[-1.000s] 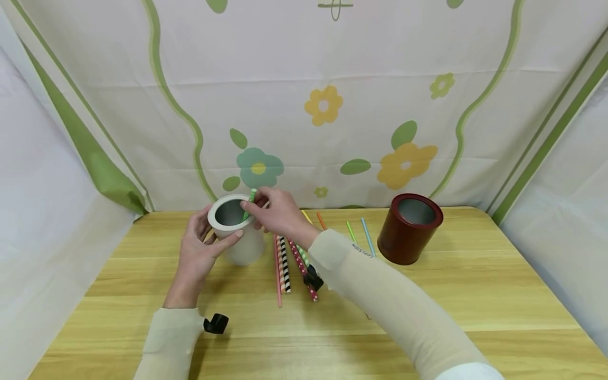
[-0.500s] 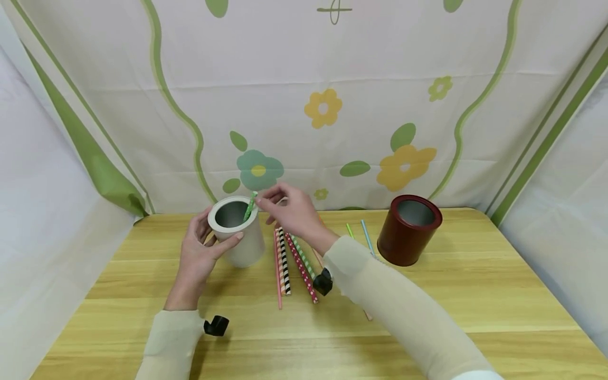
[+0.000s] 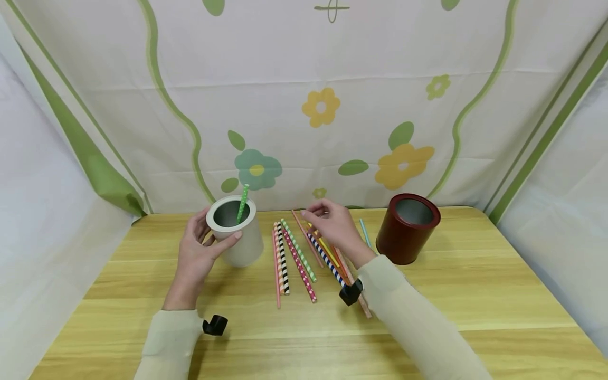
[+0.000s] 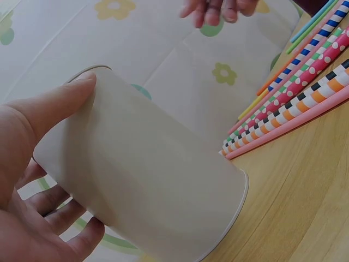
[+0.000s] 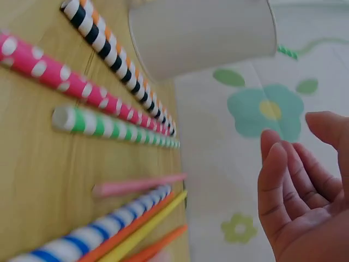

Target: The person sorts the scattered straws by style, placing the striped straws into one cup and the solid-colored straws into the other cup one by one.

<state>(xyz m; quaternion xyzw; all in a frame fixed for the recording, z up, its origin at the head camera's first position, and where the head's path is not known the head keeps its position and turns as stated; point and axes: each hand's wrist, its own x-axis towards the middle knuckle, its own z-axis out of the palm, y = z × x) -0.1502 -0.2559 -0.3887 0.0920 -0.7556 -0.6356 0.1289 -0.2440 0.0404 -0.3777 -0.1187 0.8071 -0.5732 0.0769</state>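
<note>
A white can (image 3: 243,247) stands upright at the left of the wooden table. My left hand (image 3: 198,252) grips it from the side, thumb across its front and fingers round the back; the left wrist view shows the same can (image 4: 147,164) filling its middle. A green patterned paper straw (image 3: 243,203) leans inside the can and sticks out above the rim. My right hand (image 3: 334,226) hovers over the straws with loosely bent fingers and holds nothing. Closest below it are a thin pink straw (image 3: 309,240) and a blue-and-white striped straw (image 3: 326,260).
Between can and right hand lie a black-and-white striped straw (image 3: 283,258), a magenta dotted straw (image 3: 301,266) and a green-and-white striped straw (image 3: 299,250). A dark red can (image 3: 404,240) stands at the right. A flowered cloth (image 3: 285,58) hangs behind the table.
My right hand has let go of the green straw and moved right, away from the white can. The straw now leans more upright. My left hand has kept its hold.
</note>
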